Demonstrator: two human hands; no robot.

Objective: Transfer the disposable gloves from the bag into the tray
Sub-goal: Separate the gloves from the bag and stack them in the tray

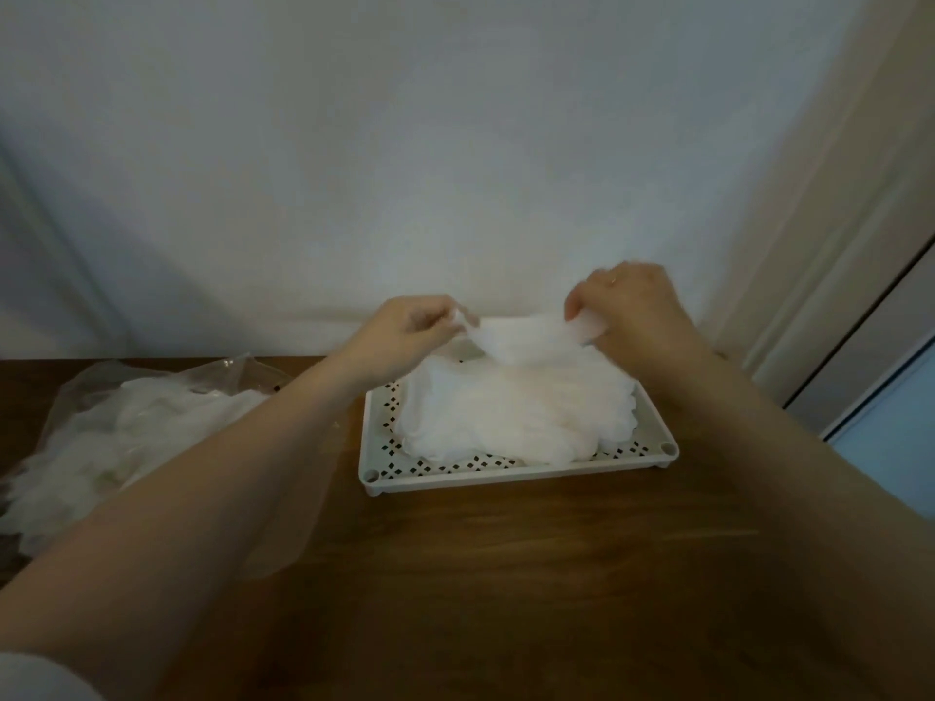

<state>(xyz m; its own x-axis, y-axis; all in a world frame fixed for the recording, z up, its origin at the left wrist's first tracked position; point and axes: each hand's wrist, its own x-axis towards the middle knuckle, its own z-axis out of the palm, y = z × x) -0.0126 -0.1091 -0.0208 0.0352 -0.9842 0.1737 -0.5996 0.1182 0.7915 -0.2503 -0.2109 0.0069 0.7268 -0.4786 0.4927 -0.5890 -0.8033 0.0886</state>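
A white perforated tray [455, 470] sits on the wooden table, with a heap of translucent white disposable gloves [516, 412] piled in it. Above the tray's far side, both hands hold one glove [521, 339] stretched between them. My left hand [405, 328] pinches its left end and my right hand [627, 306] pinches its right end. The clear plastic bag [126, 422] lies at the left of the table with more gloves in it, partly hidden by my left forearm.
A thin translucent glove or film [298, 528] hangs under my left forearm. The brown wooden table [506, 574] stretches toward me in front of the tray. A white wall stands just behind the tray, and a door frame [860, 321] is at the right.
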